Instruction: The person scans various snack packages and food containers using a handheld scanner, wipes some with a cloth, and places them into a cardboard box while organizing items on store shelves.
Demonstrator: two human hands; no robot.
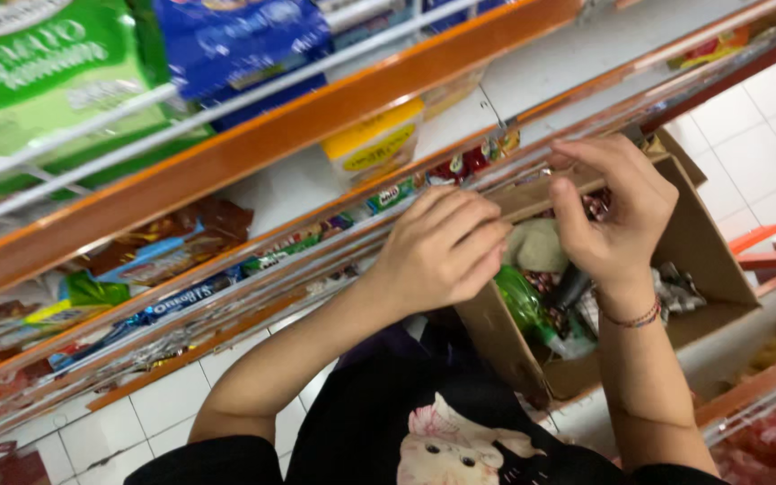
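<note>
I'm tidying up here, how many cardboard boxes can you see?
1. The cardboard box sits open on the lower shelf, right of centre, under the left hand and right hand. Others may be hidden.

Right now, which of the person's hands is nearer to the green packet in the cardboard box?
Left. The left hand hovers right above the green packet at the cardboard box edge; the right hand is farther right, over the box's middle.

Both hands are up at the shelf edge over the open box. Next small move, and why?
Probably drop the left hand into the cardboard box to pick up a packet. Both it and the right hand hover over the box at the shelf edge with nothing clearly gripped, and wrapped snacks lie loose just below.
</note>
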